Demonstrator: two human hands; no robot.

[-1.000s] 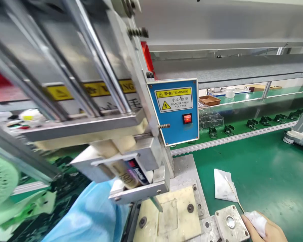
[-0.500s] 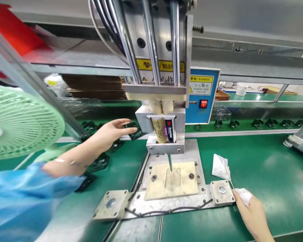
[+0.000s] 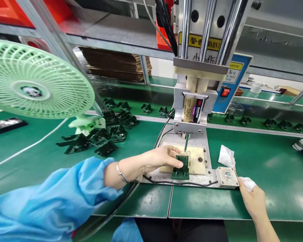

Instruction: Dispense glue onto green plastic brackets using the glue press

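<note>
My left hand (image 3: 161, 159) is closed on a dark green plastic part (image 3: 181, 170), pinching its upper left side with thumb and fingers. The part sits at the front of a cream fixture plate (image 3: 200, 152), below a thin green dispensing nozzle (image 3: 186, 143); whether it touches the plate I cannot tell. Above the nozzle, a two-part adhesive cartridge (image 3: 193, 109) is clamped in the press. My right hand (image 3: 254, 200) is closed on a crumpled white wipe (image 3: 247, 183), beside the right button box (image 3: 227, 176). A thin stick (image 3: 234, 162) runs from its fingers across a folded white wipe (image 3: 225, 154).
A green fan (image 3: 42, 80) stands at left. Near its base lies a pile of dark green parts (image 3: 101, 137). More parts (image 3: 269, 123) line the back ledge. A blue control box (image 3: 233, 82) with a red switch sits behind the press. Black cables (image 3: 161, 131) run beside the press.
My left hand has come from the left of the press, forward and right, to the fixture plate with the green part. My right hand stays by the button box. The view has shifted left.
</note>
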